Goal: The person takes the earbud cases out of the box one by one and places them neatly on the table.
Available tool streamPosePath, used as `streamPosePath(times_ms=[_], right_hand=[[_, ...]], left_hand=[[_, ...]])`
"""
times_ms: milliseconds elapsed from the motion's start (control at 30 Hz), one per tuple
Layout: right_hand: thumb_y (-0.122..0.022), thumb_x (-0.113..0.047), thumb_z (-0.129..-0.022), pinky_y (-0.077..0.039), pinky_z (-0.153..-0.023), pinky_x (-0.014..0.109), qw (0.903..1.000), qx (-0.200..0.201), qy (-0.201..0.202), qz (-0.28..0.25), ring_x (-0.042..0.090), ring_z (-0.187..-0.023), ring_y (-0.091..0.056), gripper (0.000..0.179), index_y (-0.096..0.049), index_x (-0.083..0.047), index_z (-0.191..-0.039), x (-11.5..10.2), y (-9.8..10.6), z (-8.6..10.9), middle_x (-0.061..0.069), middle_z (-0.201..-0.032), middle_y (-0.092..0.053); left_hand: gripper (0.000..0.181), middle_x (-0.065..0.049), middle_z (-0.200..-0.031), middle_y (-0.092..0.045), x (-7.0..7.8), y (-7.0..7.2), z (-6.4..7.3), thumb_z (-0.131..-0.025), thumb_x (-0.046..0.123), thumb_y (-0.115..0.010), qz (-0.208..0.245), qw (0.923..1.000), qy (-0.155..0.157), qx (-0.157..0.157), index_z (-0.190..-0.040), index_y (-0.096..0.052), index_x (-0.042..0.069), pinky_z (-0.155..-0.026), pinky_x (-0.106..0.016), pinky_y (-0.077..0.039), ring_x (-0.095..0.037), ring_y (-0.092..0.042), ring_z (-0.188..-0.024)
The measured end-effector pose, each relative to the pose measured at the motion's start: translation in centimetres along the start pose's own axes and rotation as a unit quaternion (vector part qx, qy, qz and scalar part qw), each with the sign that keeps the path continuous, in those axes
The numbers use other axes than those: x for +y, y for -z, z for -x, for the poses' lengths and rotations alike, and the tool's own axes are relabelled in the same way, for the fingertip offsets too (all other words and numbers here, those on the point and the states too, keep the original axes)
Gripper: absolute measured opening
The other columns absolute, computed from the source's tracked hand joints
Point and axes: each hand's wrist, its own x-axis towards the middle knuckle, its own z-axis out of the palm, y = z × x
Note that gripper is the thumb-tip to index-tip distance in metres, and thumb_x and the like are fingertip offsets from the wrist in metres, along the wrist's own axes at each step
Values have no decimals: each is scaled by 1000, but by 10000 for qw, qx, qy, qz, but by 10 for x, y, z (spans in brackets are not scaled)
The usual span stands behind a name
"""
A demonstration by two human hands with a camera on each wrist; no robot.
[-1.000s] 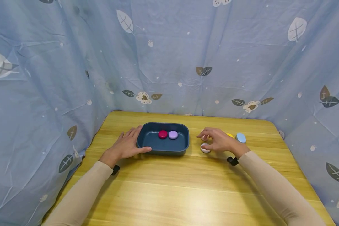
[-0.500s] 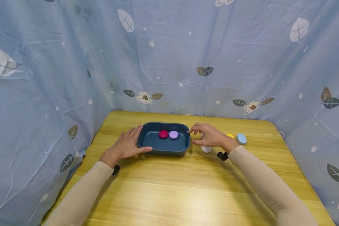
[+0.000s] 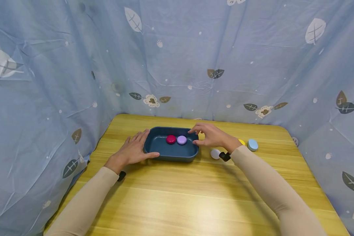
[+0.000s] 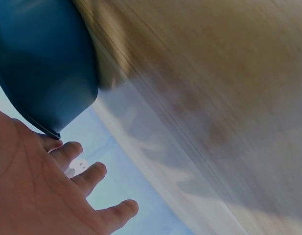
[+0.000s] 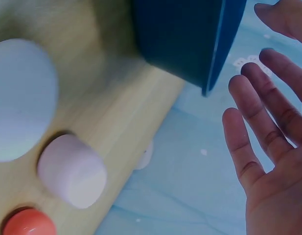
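A dark blue rectangular tray [image 3: 171, 158] stands on the table with a red disc [image 3: 171, 139] and a lilac disc [image 3: 181, 140] side by side in it. At the tray's left end, my left hand [image 3: 132, 150] lies with fingers spread along the rim and thumb over the front edge. My right hand [image 3: 210, 135] hovers at the right end, thumb and fingers apart and nothing between them. In the right wrist view its fingers [image 5: 248, 98] are loosely extended beside the tray's outer wall [image 5: 175, 39]. A white round piece [image 3: 215, 154] lies below the right wrist.
Right of the right hand lie a light blue piece [image 3: 252, 145] and a partly hidden yellow one [image 3: 242, 142]. The right wrist view shows a pinkish-white short cylinder [image 5: 72, 171] and an orange-red round piece [image 5: 28, 223]. A blue patterned curtain [image 3: 177, 59] hangs behind the wooden table [image 3: 171, 190].
My right hand has moved left from above the white pieces to the tray's right rim, and its fingers have spread. The left hand, tray and both discs stay in place.
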Motion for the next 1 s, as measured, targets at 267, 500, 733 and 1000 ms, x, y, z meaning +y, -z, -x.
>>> streamPosePath(times_ms=[267,500,733,1000], right_hand=[[-87,-29,-106,-60,-113,60,9993,-168,-5,327,35,-125,-78,45,-79,-15,-148,-13,0,-25,11,-144,-78],[-85,-28,-107,-58,-120,60,9985,-482,6,248,33,-129,-79,50,-77,-10,-153,-24,-2,-53,13,-151,-78],[-84,-27,-108,-63,-118,56,9951,-962,-22,250,39,-135,-77,52,-74,-9,-156,-33,-9,-82,17,-157,-74],[-87,-25,-107,-63,-121,49,9914,-1256,-152,326,33,-136,-79,56,-73,-6,-158,-38,-24,-104,12,-159,-75]], left_hand=[[141,-16,-197,-20,-1,-2,-1,-92,101,-62,9,10000,21,-49,-190,-7,15,-143,-83,-12,-47,-20,-183],[142,-17,-197,-20,-1,-1,0,-91,101,-61,54,10000,53,-42,-190,-6,16,-143,-84,-11,-48,-20,-183],[143,-16,-197,-20,0,0,0,-91,103,-60,46,9999,62,-87,-190,-6,15,-143,-84,-10,-48,-19,-183],[142,-16,-197,-20,-1,0,1,-92,101,-61,106,9999,27,-72,-190,-5,15,-143,-84,-10,-49,-19,-183]])
